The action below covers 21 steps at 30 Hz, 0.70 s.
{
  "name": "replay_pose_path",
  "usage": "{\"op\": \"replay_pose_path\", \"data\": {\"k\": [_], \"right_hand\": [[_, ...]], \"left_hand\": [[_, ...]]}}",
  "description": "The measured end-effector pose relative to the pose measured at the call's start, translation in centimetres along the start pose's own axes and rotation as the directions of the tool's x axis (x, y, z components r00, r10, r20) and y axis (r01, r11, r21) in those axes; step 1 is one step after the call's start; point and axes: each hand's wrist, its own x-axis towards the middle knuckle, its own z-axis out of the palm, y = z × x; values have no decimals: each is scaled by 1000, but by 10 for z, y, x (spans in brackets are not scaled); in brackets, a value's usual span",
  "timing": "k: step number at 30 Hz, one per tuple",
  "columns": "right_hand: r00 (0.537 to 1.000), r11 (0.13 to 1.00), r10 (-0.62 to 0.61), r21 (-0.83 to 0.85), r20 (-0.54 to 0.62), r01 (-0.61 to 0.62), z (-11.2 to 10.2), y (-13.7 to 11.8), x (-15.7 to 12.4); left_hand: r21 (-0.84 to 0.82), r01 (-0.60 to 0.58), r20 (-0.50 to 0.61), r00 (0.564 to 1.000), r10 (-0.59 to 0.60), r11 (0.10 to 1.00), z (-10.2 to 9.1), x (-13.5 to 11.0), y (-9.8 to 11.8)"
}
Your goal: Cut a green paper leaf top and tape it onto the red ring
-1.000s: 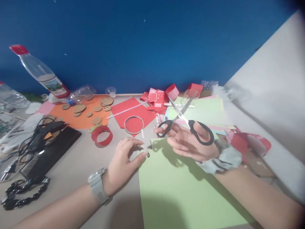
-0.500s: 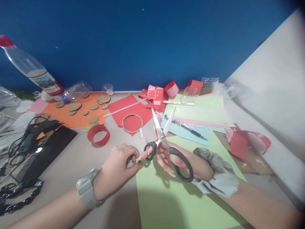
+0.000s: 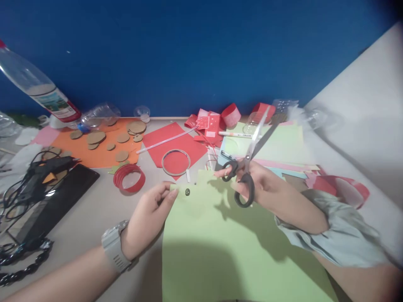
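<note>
My left hand (image 3: 153,212), with a grey watch on its wrist, pinches the upper left corner of a large light green paper sheet (image 3: 201,243). A small black piece (image 3: 187,191) lies on that sheet just right of my left thumb. In my right hand (image 3: 264,180) are black-handled scissors (image 3: 248,157), fingers through the loops and blades slightly apart, pointing up and away. The scissors hang above the sheet's upper part and cast a shadow on it. A notch shows in the sheet's top edge between my hands.
Ahead lie a metal ring (image 3: 175,162), red paper (image 3: 157,140), a clear straw (image 3: 166,140) and a red paper roll (image 3: 129,179). Cardboard discs (image 3: 96,137) rest on orange paper at the left. A black glue gun (image 3: 47,170) with its cable and a bottle (image 3: 47,92) stand farther left.
My right hand has moved right with the scissors, whose blades have closed partway and tilted right. The green sheet has shifted up and left, and my left hand now grips its corner.
</note>
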Motion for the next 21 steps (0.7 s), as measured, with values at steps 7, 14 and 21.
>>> {"op": "replay_pose_path", "data": {"k": [7,14,21], "right_hand": [[964,978,34,192,265,-88,29,13,-1],[970,918,5,382,245,-101,51,36,7],[820,831,-41,475,571,-289,41,42,11]], "left_hand": [[-1,14,12,1000,-14,1000,1,0,0],[155,-127,163,981,102,980,-2,0,8],[284,-174,198,973,120,943,1,4,7]]}}
